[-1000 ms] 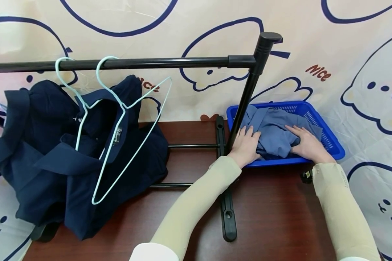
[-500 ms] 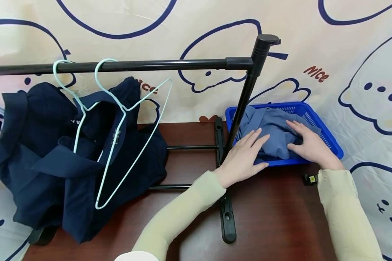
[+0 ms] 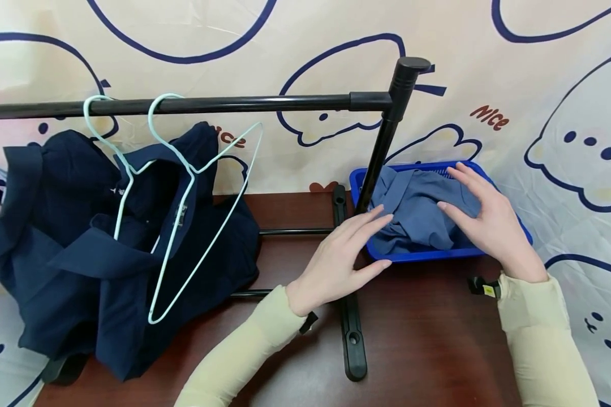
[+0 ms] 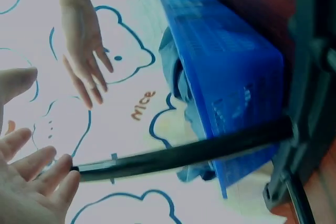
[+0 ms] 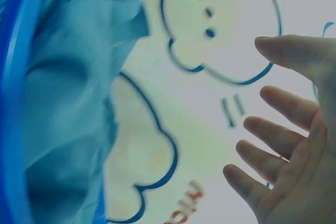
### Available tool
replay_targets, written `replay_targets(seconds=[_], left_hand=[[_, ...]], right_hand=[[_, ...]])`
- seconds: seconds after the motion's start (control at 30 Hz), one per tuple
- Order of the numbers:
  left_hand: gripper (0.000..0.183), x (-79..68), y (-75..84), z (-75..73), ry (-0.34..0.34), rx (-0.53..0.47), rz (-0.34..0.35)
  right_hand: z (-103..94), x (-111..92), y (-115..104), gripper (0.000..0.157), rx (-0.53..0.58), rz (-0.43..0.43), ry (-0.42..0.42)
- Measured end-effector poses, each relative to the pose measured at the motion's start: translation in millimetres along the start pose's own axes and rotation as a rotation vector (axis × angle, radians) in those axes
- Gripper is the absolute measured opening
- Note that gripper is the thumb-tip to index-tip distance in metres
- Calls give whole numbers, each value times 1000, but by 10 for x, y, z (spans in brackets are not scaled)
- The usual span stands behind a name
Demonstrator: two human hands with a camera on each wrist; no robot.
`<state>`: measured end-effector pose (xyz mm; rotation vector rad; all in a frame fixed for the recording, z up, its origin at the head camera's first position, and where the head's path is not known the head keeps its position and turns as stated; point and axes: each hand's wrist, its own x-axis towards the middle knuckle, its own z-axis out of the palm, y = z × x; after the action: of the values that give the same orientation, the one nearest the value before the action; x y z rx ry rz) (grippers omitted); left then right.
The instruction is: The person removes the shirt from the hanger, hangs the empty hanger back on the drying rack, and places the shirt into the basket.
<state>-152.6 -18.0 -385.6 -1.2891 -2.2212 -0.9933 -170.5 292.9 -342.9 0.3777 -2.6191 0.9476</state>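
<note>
A blue plastic basket [image 3: 433, 257] stands at the right in the head view, with a crumpled grey-blue garment [image 3: 414, 206] in it. My left hand [image 3: 331, 263] is in the air near the rack's upright, fingers spread and holding nothing. Over the basket's right side hovers my right hand [image 3: 496, 232], its fingers extended. The right wrist view shows a gap between the right hand [image 5: 294, 124] and the cloth [image 5: 73, 93]. At the left, dark navy clothing [image 3: 132, 294] hangs with mint-green wire hangers; the front hanger [image 3: 229, 212] has one arm bare outside the cloth.
A black rack rail [image 3: 265, 103] runs across to a slanted upright [image 3: 382, 147], which stands before the basket's left end. Its foot [image 3: 353, 339] and lower bars lie on the brown tabletop [image 3: 417, 350]. Behind is a cartoon-printed backdrop [image 3: 326, 34].
Both hands have lifted off the grey-blue garment. The left hand has drawn back to the left and toward the body; the right has risen over the basket's right side.
</note>
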Motion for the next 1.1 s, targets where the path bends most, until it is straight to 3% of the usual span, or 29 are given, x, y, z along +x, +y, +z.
replay_targets(seconds=[0.1, 0.23, 0.43, 0.57, 0.67, 0.83, 1.1], left_hand=[[72, -92, -25, -118, 67, -6, 13], [71, -227, -83, -233, 129, -10, -20], [70, -433, -168, -341, 150, -2, -116], [69, -546, -232, -398, 161, 6, -189], [66, -622, -289, -433, 170, 20, -249], [63, -771, -395, -493, 191, 61, -327], [64, -1043, -584, -595, 242, 96, -425]], right_hand=[[-1, -13, -168, 67, 31, -60, 59], [5, -35, -434, 68, 48, -140, 141], [15, -81, -984, 50, 112, -344, 356], [57, -118, -1342, 62, 150, -436, 514], [113, -127, -1511, 62, 187, -500, 593], [178, -100, -1671, 56, 206, -597, 610], [300, 28, -1851, 48, 207, -719, 544]])
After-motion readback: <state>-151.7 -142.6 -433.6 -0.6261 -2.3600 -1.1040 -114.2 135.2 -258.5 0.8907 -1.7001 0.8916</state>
